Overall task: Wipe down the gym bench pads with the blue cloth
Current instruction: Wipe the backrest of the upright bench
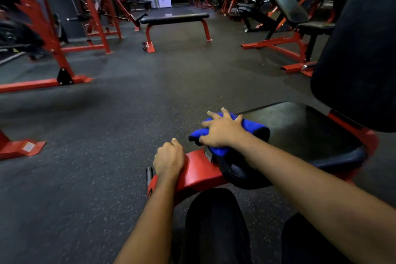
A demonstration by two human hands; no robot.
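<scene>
A black seat pad [300, 133] on a red frame [199, 169] lies low at the right, and its black back pad [360, 53] rises at the far right. The blue cloth [250, 126] is bunched over the seat pad's narrow front end. My right hand [222, 128] presses on the cloth with fingers spread, the fingertips reaching over its far edge. My left hand [169, 158] grips the red frame just left of the pad, its fingers curled round the edge.
A flat black bench [174, 19] with red legs stands ahead mid-room. An incline bench [285, 2] is at the upper right. Red rack frames [53, 49] line the left. Dark speckled rubber floor [128, 103] lies between. My dark-trousered legs [216, 225] are at the bottom.
</scene>
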